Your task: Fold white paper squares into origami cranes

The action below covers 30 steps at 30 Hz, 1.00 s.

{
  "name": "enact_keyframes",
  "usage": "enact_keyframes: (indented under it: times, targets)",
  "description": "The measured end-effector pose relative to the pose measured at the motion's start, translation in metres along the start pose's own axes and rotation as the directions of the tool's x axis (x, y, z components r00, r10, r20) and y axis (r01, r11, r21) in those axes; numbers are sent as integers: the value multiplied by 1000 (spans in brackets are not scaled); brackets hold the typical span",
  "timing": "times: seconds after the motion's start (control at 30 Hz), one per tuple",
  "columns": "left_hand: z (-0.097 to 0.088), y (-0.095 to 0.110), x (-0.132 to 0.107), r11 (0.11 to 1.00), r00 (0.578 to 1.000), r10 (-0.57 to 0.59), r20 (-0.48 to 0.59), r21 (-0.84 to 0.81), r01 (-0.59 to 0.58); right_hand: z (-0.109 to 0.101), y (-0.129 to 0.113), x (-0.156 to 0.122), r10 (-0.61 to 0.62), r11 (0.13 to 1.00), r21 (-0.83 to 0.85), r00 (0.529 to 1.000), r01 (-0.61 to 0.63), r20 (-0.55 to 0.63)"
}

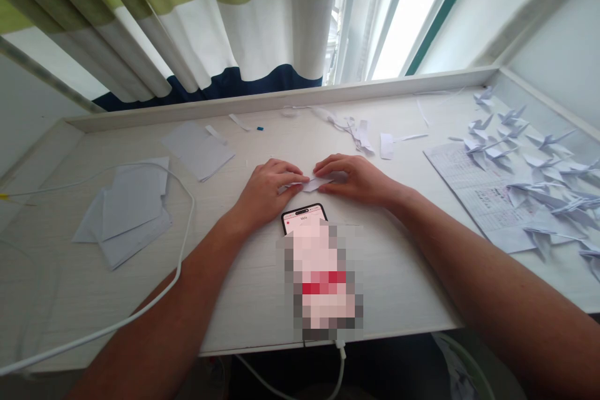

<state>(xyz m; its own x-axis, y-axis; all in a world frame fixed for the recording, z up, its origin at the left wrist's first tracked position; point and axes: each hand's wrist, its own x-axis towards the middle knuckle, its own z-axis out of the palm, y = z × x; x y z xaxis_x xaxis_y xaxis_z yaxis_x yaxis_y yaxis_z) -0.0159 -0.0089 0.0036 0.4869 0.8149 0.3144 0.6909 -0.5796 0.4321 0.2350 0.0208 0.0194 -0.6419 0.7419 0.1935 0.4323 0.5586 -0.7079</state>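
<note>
Between my two hands is a small folded piece of white paper [317, 184], just above the desk and beyond the phone. My left hand [272, 187] pinches its left end, thumb below and fingers on top. On the other end, my right hand [354, 179] closes with its thumb and fingertips. The fingers cover part of the folds, so the paper's full shape is hidden. A phone [312, 225] lies just in front of my hands, most of it blurred out by blocks.
Several folded paper cranes [548, 165] crowd the right side, some on a written sheet [473, 200]. Paper squares [134, 200] and more sheets [199, 150] lie at left. Paper scraps [359, 134] lie at the back. A white cable [190, 225] loops over my left forearm.
</note>
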Motion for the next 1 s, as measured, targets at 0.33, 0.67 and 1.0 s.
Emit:
enact_keyframes:
  times: [0.33,0.67,1.0]
  targets:
    - [-2,3,1,1000,1000,-12,2,7,12,2,0,1,-18,999,-50,1000,18,7]
    - [11,13,12,989,989,-135,-62,-70,130,2,2,2,-44,997,-60,999,45,15]
    - [10,8,12,992,991,-119,-65,-54,116,9,0,2,-17,999,-48,998,14,-68]
